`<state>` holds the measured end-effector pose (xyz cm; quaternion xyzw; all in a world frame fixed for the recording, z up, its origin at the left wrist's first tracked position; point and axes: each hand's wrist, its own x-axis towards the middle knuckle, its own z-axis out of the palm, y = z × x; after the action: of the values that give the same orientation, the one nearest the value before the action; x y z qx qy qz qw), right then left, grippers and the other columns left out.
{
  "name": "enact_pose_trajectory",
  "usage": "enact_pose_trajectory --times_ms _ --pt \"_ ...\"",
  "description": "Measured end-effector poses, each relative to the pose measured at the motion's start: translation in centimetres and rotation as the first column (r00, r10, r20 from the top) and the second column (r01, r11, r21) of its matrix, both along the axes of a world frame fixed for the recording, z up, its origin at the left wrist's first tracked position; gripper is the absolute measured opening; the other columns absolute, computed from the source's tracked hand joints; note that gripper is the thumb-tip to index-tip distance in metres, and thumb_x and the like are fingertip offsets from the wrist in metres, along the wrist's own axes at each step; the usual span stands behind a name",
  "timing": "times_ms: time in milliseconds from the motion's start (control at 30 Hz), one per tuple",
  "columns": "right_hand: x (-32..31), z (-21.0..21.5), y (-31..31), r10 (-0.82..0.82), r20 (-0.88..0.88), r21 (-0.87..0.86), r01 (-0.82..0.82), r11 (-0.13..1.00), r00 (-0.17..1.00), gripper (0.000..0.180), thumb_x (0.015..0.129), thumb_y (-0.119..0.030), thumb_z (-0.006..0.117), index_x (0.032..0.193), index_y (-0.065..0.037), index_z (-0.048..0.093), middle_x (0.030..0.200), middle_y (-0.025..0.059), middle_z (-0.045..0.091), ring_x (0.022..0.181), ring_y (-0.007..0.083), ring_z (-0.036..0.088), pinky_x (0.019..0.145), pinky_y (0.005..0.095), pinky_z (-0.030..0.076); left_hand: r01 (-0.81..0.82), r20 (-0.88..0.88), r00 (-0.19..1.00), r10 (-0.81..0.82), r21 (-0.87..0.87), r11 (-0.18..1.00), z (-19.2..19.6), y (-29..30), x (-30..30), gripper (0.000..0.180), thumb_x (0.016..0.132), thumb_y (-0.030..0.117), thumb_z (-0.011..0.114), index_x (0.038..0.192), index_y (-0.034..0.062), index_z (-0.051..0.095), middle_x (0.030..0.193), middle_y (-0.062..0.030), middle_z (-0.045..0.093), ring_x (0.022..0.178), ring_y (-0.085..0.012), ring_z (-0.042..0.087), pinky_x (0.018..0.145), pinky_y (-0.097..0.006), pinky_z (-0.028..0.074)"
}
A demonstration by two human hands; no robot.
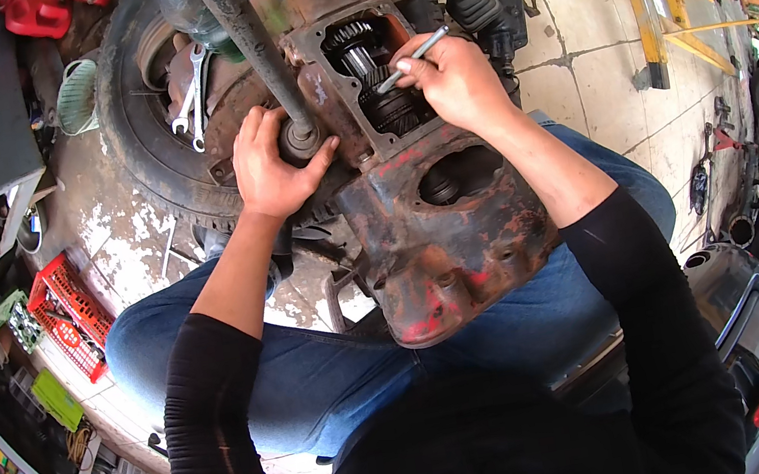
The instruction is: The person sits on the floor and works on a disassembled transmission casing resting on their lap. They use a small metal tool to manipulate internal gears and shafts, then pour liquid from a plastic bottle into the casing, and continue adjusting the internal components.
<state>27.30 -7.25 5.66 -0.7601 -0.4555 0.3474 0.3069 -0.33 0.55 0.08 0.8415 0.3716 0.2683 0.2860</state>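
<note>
The rusty gear casing sits at the centre of the frame, between the person's knees, its rectangular opening uncovered toward the top. The right hand pinches a slim metal rod narrowly between thumb and fingers, its tip over or against the gears; contact is too small to judge. The likeliest trouble is there: a loosened pinch could let the rod drop among the teeth, and if the gears turned, it could jam or nip the fingertips. The left hand curves fairly wide around the round collar at the foot of a long steel shaft, left of centre; how firmly it grips, I cannot tell. Being tall, the shaft could swing if knocked high up, pinching that thumb. Two wrenches and a plastic bottle, upper left of centre, lie near enough to be struck by such a swing.
</note>
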Motion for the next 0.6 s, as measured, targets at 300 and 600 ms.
enact_pose_trajectory --times_ms 300,600 --pt "-0.2 1.1 0.5 -0.055 0.061 0.016 0.054 0.998 0.997 0.01 0.104 -0.01 0.069 0.107 -0.002 0.075 0.089 0.0156 0.08 0.085 0.0272 0.082 0.077 0.038 0.062 -0.006 -0.022 1.0 0.006 -0.024 1.0 0.0 -0.1 -0.2 0.056 0.071 0.039 0.095 0.109 0.0062 0.069 0.1 -0.0132 0.061 0.097 -0.0387 0.064 0.085 -0.048 0.051" --pt "-0.2 0.3 -0.1 0.025 0.065 0.11 -0.032 0.993 0.998 0.008 0.103 -0.007 0.069 0.106 -0.005 0.076 0.081 0.0179 0.075 0.079 0.0315 0.079 0.072 0.0392 0.058 -0.007 -0.025 1.0 0.007 -0.001 1.0 -0.1 0.0 -0.2 0.056 0.072 0.039 0.095 0.11 0.0068 0.07 0.101 -0.0125 0.062 0.098 -0.0379 0.065 0.087 -0.048 0.051"
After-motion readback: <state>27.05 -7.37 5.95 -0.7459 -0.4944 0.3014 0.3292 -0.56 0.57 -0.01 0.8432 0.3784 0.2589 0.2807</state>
